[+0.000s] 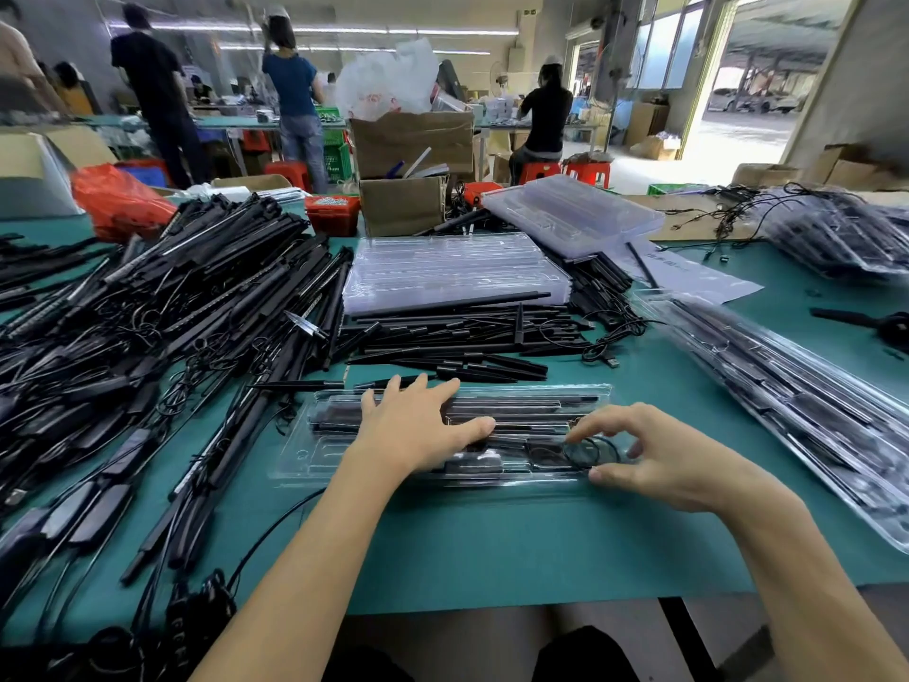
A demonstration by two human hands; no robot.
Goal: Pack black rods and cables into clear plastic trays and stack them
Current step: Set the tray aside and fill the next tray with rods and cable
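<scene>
Green surface (492, 548) carries a clear plastic tray (344, 452) near the front edge, loaded with black rods (531, 411). Left hand (418, 430) lies flat on it, fingers straight. Right hand (654, 457) pinches a coiled cable (590, 452) in the tray. Beyond: loose rods (457, 337), then empty tray stack (452, 268).

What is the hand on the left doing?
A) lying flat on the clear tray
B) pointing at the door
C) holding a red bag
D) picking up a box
A: the left hand lies with straight, spread fingers on the clear tray and the black rods packed in it.
</scene>
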